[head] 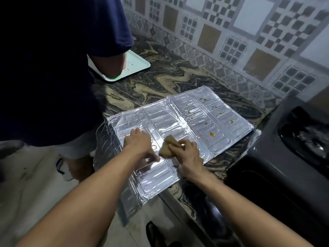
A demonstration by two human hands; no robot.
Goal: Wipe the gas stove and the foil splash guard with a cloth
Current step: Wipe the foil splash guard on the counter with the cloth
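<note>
The right hand (187, 154) has its grip closed around a tan cloth (168, 146), fingers curled over the top of it, and presses it down onto the foil splash guard (179, 125). The cloth sits near the middle of the guard's near half, just right of the left hand (139, 142). That hand lies palm down on the foil with its fingers spread fairly flat, gripping nothing, thumb and forefinger reaching toward the cloth without clearly touching it.

The guard lies unfolded and flat on the marbled tabletop (160, 82), its ribbed panels running away from the hands. Its near-left end hangs past the tabletop's edge and bends downward. The panels far from the cloth, on the guard's right half, carry yellow and brown food spots (211, 134); the panels around the hands look shiny.

To the right of the guard sits the dark gas stove (288, 157), its corner just beside the guard's right edge. Beyond the guard's far-left corner, a pale tray (137, 64) rests on the tabletop. A second person in a dark blue shirt (53, 68) stands left of the guard, an arm over the tray. A patterned tile wall (231, 41) rises behind the guard.
</note>
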